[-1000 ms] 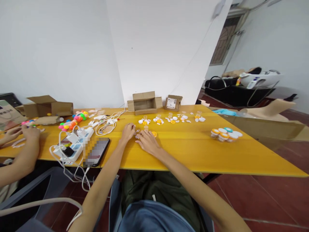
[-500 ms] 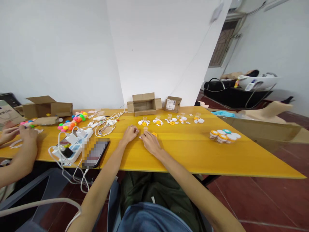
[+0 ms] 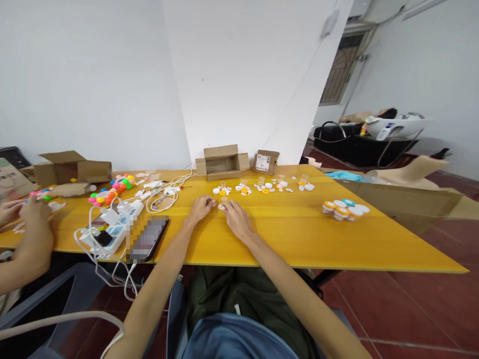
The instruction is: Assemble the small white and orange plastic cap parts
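My left hand (image 3: 202,207) is closed in a pinch over the table, with a small white piece (image 3: 213,203) at its fingertips. Just right of it, the fingers of my right hand (image 3: 236,218) grip another small white piece with dark marks (image 3: 221,207). Both pieces are too small to identify. A small clear cup (image 3: 224,199) stands just beyond the fingertips. Farther back lie several small groups of white pieces (image 3: 227,190), white discs and orange round parts (image 3: 244,190), with clear cups (image 3: 261,180) behind them.
Filled jars with coloured lids (image 3: 346,209) stand at the right. An open cardboard box (image 3: 222,167) and a smaller box (image 3: 266,161) are at the back. Left are a phone (image 3: 149,239), a power strip (image 3: 121,224), cables, coloured balls (image 3: 112,192) and another person's hands (image 3: 35,209).
My right hand has shifted slightly, and the white piece in its fingers shows more plainly. The orange part beside that hand is no longer visible. The view has shifted a little.
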The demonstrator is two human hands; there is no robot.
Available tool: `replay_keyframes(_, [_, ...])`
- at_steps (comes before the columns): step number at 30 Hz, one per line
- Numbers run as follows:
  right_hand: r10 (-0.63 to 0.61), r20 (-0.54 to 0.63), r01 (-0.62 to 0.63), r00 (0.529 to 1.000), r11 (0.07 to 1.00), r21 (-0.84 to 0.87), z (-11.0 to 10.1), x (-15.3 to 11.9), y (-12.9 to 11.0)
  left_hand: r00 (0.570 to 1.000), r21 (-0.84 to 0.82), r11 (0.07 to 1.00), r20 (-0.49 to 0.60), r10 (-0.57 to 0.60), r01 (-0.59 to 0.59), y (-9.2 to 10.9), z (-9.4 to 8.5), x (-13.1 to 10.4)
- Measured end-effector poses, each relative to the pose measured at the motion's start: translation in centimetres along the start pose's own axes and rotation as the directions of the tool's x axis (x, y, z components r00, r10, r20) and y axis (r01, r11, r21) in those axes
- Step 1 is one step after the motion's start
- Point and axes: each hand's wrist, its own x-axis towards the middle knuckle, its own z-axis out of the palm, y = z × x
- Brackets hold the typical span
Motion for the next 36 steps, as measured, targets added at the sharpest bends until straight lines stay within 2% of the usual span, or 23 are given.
replay_keyframes(7, [0.047, -0.15, -0.026, 0.988, 0.99, 0.139, 0.4, 0.3, 1.3, 0.992, 0.024, 0.998, -0.117, -0.049, 0.052, -0.2, -0.6, 0.0])
replay_keyframes(17, [0.179, -0.241, -0.058, 0.954, 0.898, 0.436, 0.7, 1.0, 2.5, 0.997, 0.052, 0.996, -0.024, -0.076, 0.077, -0.5, -0.6, -0.4])
replay_keyframes(21, [0.236, -0.273, -0.064, 0.933, 0.852, 0.52, 0.7, 1.2, 2.8, 1.0, 0.064, 0.998, 0.006, -0.001, 0.001, -0.3, -0.1, -0.6])
replay_keyframes(27, [0.284, -0.249, -0.093, 0.926, 0.811, 0.577, 0.8, 1.4, 3.2, 0.997, 0.095, 0.993, 0.031, 0.072, -0.074, -0.3, 0.1, -0.5])
replay_keyframes(32, [0.262, -0.238, -0.07, 0.935, 0.796, 0.601, 0.8, 1.3, 2.8, 0.998, 0.04, 0.997, 0.006, 0.059, -0.06, -0.4, 0.1, -0.4])
replay_keyframes(36, [0.274, -0.206, -0.071, 0.939, 0.744, 0.664, 0.9, 1.4, 2.7, 1.0, -0.013, 1.0, 0.008, 0.029, -0.029, -0.3, 0.3, -0.3])
